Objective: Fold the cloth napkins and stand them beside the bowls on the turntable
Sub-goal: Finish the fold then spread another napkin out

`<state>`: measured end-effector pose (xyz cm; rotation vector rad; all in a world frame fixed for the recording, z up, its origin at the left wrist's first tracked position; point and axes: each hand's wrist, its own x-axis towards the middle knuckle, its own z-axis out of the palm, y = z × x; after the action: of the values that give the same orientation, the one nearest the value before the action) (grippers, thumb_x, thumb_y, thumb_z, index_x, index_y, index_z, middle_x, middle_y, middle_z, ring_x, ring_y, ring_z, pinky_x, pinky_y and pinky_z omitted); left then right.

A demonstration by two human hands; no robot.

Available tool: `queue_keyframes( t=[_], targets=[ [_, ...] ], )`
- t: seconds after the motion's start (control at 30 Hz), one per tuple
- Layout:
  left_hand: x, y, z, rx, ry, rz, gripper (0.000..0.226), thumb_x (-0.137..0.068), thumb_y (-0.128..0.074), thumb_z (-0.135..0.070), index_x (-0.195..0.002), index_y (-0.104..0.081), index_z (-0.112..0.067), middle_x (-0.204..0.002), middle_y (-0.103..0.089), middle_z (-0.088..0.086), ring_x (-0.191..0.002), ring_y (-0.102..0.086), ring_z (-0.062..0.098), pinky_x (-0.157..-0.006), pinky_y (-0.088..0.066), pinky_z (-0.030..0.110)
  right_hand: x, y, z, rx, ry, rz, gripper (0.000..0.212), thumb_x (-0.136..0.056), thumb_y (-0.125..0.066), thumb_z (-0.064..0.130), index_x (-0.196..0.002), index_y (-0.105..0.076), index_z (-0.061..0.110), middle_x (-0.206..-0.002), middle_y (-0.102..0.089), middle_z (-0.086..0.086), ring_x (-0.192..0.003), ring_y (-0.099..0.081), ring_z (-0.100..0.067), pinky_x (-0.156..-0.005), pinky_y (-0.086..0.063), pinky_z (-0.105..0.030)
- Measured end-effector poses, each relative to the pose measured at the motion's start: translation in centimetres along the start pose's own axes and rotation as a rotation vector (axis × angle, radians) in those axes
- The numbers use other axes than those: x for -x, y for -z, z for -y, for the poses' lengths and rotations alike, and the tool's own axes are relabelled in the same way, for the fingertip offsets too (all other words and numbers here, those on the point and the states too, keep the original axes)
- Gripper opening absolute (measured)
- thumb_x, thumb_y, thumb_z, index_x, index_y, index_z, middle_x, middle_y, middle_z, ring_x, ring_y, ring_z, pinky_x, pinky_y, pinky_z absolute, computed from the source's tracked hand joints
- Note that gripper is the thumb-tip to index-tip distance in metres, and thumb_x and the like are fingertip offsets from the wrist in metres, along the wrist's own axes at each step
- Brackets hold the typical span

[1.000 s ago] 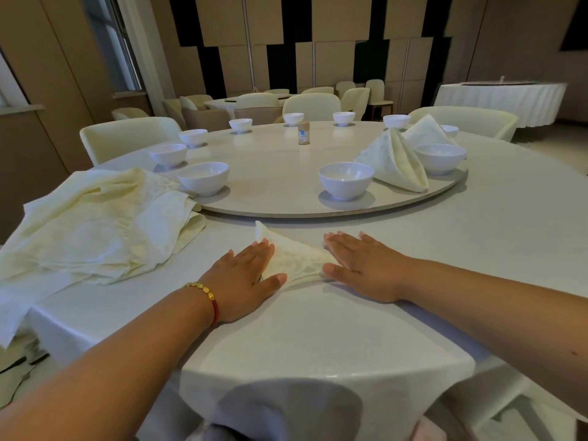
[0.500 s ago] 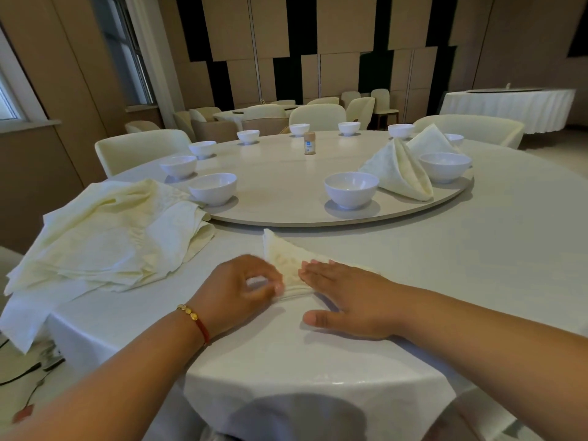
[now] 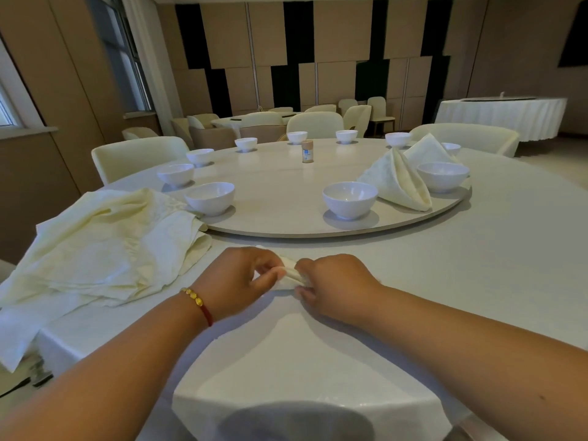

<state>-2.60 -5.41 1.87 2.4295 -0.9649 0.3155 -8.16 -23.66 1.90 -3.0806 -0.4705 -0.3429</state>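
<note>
Head view: entries run from the grip outward; clock directions are read on the frame, 12 being the far side.
Left grip: left hand (image 3: 245,281), fingers curled, pinching the near end of the napkin (image 3: 292,272).
Right grip: right hand (image 3: 334,286), fingers curled over the napkin's other end; both hands nearly touch.
Napkin in work: small cream fold, mostly hidden between the hands, lying on the tabletop (image 3: 477,265) at 6 o'clock of the turntable (image 3: 273,198), just short of its rim.
Wrist item: bracelet (image 3: 199,302) of gold beads on red cord, left wrist.
Unfolded stock: pile of napkins (image 3: 105,246), cream, rumpled, at 9 o'clock of the hands, one edge hanging off the tabletop.
Nearest bowls: white bowl (image 3: 350,199) at 12 o'clock of the hands; second white bowl (image 3: 210,197) at 11 o'clock.
Finished pieces: folded napkin (image 3: 397,183) standing at 2 o'clock, between the nearest bowl and a third bowl (image 3: 443,176); another standing napkin (image 3: 428,152) behind it.
Further bowls: white, spaced round the turntable's far rim, from 10 to 1 o'clock.
Centre item: small jar (image 3: 307,151), tan lid, upright.
Surround: cream chairs (image 3: 140,155) round the tabletop.
</note>
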Motion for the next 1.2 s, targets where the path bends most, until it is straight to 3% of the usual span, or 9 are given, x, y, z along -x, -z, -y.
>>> queue_keyframes(
  t=[0.13, 0.23, 0.43, 0.53, 0.67, 0.77, 0.87, 0.97, 1.2],
  targets=[
    [-2.0, 0.6, 1.0, 0.243, 0.158, -0.061, 0.022, -0.092, -0.053, -0.024, -0.076, -0.068, -0.026, -0.077, -0.067, -0.011, -0.077, -0.059, 0.004, -0.073, -0.044, 0.013, -0.6, 0.2, -0.9, -0.074, -0.012, -0.027, 0.010, -0.097, -0.044, 0.029, -0.098, -0.051, 0.022, -0.066, -0.037, 0.006, -0.070, -0.045, -0.025, -0.048, -0.021, -0.025],
    [-3.2, 0.7, 2.5, 0.313, 0.243, -0.109, 0.034, -0.089, -0.037, -0.039, -0.095, -0.065, -0.021, -0.096, -0.066, -0.011, -0.098, -0.058, 0.013, -0.081, -0.040, 0.018, -0.8, 1.4, -2.3, -0.242, -0.103, -0.130, 0.026, -0.099, -0.045, 0.032, -0.075, -0.041, 0.022, -0.065, -0.043, 0.005, -0.061, -0.043, -0.019, -0.049, -0.022, -0.023],
    [-5.3, -1.1, 5.2, 0.037, 0.449, 0.081, 0.049, -0.104, -0.022, -0.038, -0.147, -0.036, -0.019, -0.152, -0.033, -0.003, -0.143, -0.024, 0.016, -0.113, -0.016, 0.028, -2.2, 3.1, -5.2, -0.459, -0.315, -0.327, 0.041, -0.099, -0.046, 0.036, -0.063, -0.034, 0.022, -0.055, -0.038, 0.002, -0.051, -0.037, -0.012, -0.048, -0.022, -0.026],
    [-6.0, -1.4, 6.2, -0.211, 0.389, 0.176, 0.050, -0.104, -0.017, -0.036, -0.150, -0.029, -0.020, -0.158, -0.022, -0.001, -0.146, -0.016, 0.012, -0.117, -0.005, 0.033, -4.5, 3.4, -6.4, -0.531, -0.404, -0.381, 0.039, -0.099, -0.046, 0.035, -0.066, -0.038, 0.017, -0.062, -0.047, -0.002, -0.058, -0.044, -0.017, -0.054, -0.030, -0.029],
    [-6.6, -1.8, 6.2, -0.339, 0.302, 0.176, 0.058, -0.100, -0.011, -0.046, -0.143, -0.041, -0.022, -0.154, -0.034, 0.000, -0.143, -0.026, 0.014, -0.118, -0.012, 0.038, -8.6, 3.1, -7.0, -0.546, -0.501, -0.373, 0.042, -0.100, -0.045, 0.033, -0.063, -0.032, 0.018, -0.061, -0.039, 0.002, -0.059, -0.040, -0.015, -0.051, -0.026, -0.025],
    [-6.8, -2.2, 6.3, -0.380, 0.249, 0.159, 0.079, -0.083, 0.000, -0.056, -0.132, -0.054, -0.026, -0.145, -0.047, -0.004, -0.137, -0.036, 0.014, -0.117, -0.010, 0.042, -11.6, 2.3, -7.2, -0.557, -0.558, -0.379, 0.035, -0.101, -0.043, 0.034, -0.072, -0.043, 0.014, -0.072, -0.051, -0.001, -0.074, -0.051, -0.021, -0.061, -0.032, -0.027],
    [-7.0, -2.4, 5.7, -0.390, 0.228, 0.143, 0.058, -0.097, -0.010, -0.051, -0.108, -0.061, -0.026, -0.125, -0.060, -0.002, -0.123, -0.047, 0.016, -0.116, -0.013, 0.043, -14.1, 1.2, -7.1, -0.528, -0.599, -0.376, 0.033, -0.102, -0.041, 0.035, -0.101, -0.058, 0.007, -0.100, -0.063, -0.010, -0.094, -0.059, -0.027, -0.071, -0.036, -0.027],
    [-7.2, -2.7, 4.9, -0.351, 0.180, 0.084, 0.053, -0.093, -0.006, -0.054, -0.079, -0.050, -0.028, -0.086, -0.057, -0.005, -0.093, -0.051, 0.016, -0.110, -0.024, 0.041, -15.8, 0.5, -7.2, -0.493, -0.647, -0.359, 0.035, -0.103, -0.039, 0.035, -0.109, -0.058, 0.005, -0.109, -0.064, -0.011, -0.099, -0.060, -0.027, -0.072, -0.037, -0.027],
    [-8.5, -3.5, 4.6, -0.226, 0.075, 0.048, 0.049, -0.095, -0.009, -0.050, -0.060, -0.038, -0.033, -0.064, -0.046, -0.005, -0.071, -0.042, 0.013, -0.107, -0.028, 0.038, -18.6, -0.2, -7.7, -0.558, -0.749, -0.394, 0.034, -0.103, -0.039, 0.032, -0.110, -0.060, 0.005, -0.107, -0.065, -0.011, -0.096, -0.062, -0.027, -0.071, -0.041, -0.028]
  ],
)
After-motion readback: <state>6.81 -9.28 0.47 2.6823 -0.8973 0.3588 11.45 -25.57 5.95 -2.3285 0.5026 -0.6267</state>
